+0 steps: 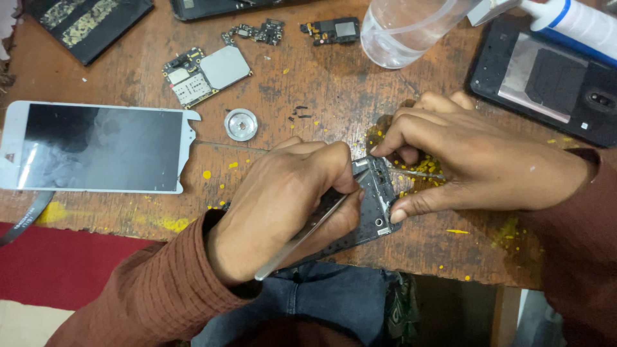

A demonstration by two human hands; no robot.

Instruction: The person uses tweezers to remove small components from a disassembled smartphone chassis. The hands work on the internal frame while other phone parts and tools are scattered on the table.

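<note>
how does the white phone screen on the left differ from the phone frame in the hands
The white phone screen lies flat and untouched on the wooden table; the phone frame is gripped by the right hand while the left hand works metal tweezers on it. The screen is white-bordered with a dark glass face; the frame is dark grey, showing holes and bare inner parts. The screen shows whole; the frame is largely hidden by hands. Both are separated phone parts.

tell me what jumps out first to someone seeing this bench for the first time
The two hands meet at the centre: the left hand works metal tweezers into a stripped phone frame, which the right hand steadies at the edge of the worn wooden table. To the left lies a white-framed phone screen; a bare circuit board sits above it.
</note>
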